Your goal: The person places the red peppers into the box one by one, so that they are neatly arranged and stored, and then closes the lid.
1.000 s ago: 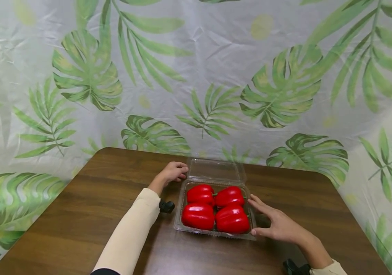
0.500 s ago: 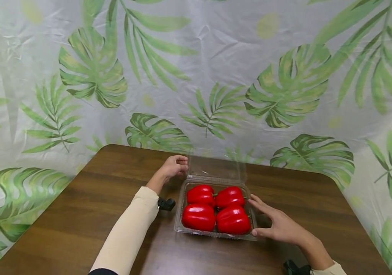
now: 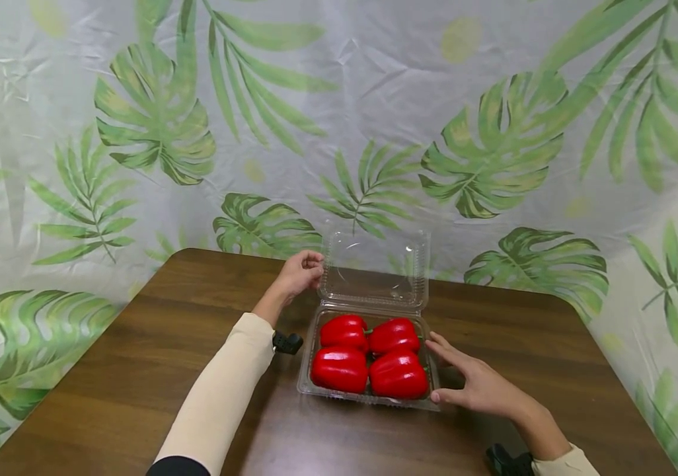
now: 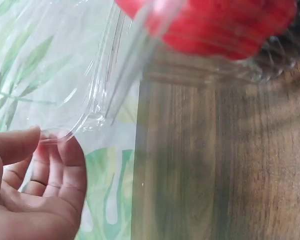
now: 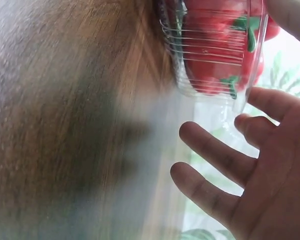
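A clear plastic clamshell container [image 3: 308, 370] sits on the table, holding several red bell peppers [image 3: 339, 369] with green stems. Its hinged lid [image 3: 375, 271] stands raised at the far side. At the lid's left corner, my left hand [image 3: 297, 274] pinches the rim between thumb and fingers; the left wrist view shows this pinch at the lid's rounded corner [image 4: 65, 131]. My right hand [image 3: 482, 387] is spread along the container's right side, thumb near the front corner and fingertips at the rim. In the right wrist view, its lower fingers [image 5: 210, 150] extend free of the ribbed wall.
The brown wooden table [image 3: 137, 370] has rounded far corners. Behind it hangs a pale curtain [image 3: 375, 99] printed with green leaves. Small black cameras [image 3: 287, 342] are strapped to both wrists.
The lid has swung up from lying back low behind the container to a more upright stance. My left hand has risen with its corner. My right hand stays at the container's side.
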Motion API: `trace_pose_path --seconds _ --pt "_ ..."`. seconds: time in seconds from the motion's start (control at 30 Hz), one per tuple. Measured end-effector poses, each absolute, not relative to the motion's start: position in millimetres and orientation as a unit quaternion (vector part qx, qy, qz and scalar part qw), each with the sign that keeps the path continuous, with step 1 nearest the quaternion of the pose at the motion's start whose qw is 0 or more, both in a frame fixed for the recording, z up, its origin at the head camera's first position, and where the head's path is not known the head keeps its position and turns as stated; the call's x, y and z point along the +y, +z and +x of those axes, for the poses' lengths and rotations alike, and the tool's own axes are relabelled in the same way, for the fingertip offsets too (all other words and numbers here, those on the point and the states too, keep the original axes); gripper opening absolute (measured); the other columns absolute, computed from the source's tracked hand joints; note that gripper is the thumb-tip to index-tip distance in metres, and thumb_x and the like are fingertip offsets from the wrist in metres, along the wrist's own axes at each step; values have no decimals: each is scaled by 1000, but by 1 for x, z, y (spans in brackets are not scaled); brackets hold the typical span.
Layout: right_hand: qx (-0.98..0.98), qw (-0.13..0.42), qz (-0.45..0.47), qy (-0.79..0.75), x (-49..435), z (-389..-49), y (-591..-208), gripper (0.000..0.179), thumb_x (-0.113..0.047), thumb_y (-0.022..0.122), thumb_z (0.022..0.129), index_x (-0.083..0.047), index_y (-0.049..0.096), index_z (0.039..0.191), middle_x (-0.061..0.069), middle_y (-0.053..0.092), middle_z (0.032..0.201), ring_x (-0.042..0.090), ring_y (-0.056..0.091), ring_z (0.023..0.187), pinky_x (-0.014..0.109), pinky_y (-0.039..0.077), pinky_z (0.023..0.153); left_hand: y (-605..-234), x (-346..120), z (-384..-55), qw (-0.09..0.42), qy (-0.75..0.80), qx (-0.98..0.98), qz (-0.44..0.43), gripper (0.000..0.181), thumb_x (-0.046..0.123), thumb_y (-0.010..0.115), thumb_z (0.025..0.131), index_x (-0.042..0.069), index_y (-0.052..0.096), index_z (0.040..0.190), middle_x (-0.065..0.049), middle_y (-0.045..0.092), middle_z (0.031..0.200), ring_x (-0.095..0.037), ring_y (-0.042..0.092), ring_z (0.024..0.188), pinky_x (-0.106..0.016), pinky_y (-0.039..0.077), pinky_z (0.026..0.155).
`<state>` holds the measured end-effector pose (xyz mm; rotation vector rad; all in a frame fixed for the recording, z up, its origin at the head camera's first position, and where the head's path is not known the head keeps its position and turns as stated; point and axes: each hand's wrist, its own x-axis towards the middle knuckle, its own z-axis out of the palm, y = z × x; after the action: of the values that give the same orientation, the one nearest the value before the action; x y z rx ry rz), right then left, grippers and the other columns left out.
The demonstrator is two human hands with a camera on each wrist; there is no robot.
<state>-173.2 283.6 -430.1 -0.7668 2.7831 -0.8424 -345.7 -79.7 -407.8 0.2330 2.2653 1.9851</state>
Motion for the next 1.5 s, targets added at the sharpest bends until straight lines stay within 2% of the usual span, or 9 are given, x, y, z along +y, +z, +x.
trace_pose_path --seconds 0.2,0.43,0.67,0.77,0.87,1.0,1.17,1.3,1.5 --pt "925 57 -261 -271 283 -174 -431 85 -50 71 86 -12 36 154 19 29 162 44 46 138 61 50 97 -405 -78 -345 49 666 740 80 41 -4 55 96 0 50 136 -2 56 93 -15 56 72 -34 54 71" --pt "925 32 -276 -258 285 -177 -428 76 -46 68 90 -13 40 152 18 35 160 42 50 136 57 52 96 -405 -77 -346 44 682 727 72 41 -6 56 95 0 51 136 2 54 87 -16 56 70 -34 55 71" --pt "911 55 -291 -286 290 -191 -421 65 -36 64 95 -7 44 149 25 39 155 44 56 126 53 57 89 -403 -81 -343 39 680 729 62 38 -4 57 95 3 54 133 0 55 90 -17 58 73 -34 55 72" --pt "913 65 -270 -300 296 -200 -417 62 -35 63 96 -3 45 147 22 54 145 40 61 120 53 55 91 -404 -80 -342 39 680 729 66 39 -5 56 96 2 54 134 -2 57 93 -16 58 73 -31 55 70" --pt "918 60 -243 -308 303 -213 -413 58 -32 63 97 -1 50 143 13 69 124 31 66 113 50 56 92 -404 -79 -342 41 683 726 71 40 -5 55 96 1 53 135 -4 58 94 -16 57 71 -28 54 67" --pt "922 45 -205 -324 309 -236 -411 55 -28 64 97 2 50 141 8 72 109 20 68 101 38 58 84 -403 -77 -343 41 685 724 71 41 -4 56 96 1 53 136 -1 57 93 -15 57 70 -26 53 65" --pt "897 39 -147 -415 305 -260 -410 56 -25 60 100 1 42 145 24 64 123 31 67 106 36 59 78 -402 -76 -346 45 684 725 67 40 -5 56 96 1 53 135 -10 59 102 -15 58 71 -26 54 66" --pt "875 4 -114 -471 290 -274 -406 55 -22 56 102 -3 37 150 27 54 139 39 59 121 45 58 91 -402 -77 -346 44 683 726 63 41 -5 56 95 1 53 135 -20 58 113 -15 59 70 -25 54 65" --pt "851 -21 -58 -521 274 -291 -401 62 -14 52 102 -8 25 157 27 44 149 42 51 131 51 50 104 -405 -72 -347 39 687 723 64 41 -6 58 94 0 54 134 -10 59 102 -14 58 69 -25 54 64"
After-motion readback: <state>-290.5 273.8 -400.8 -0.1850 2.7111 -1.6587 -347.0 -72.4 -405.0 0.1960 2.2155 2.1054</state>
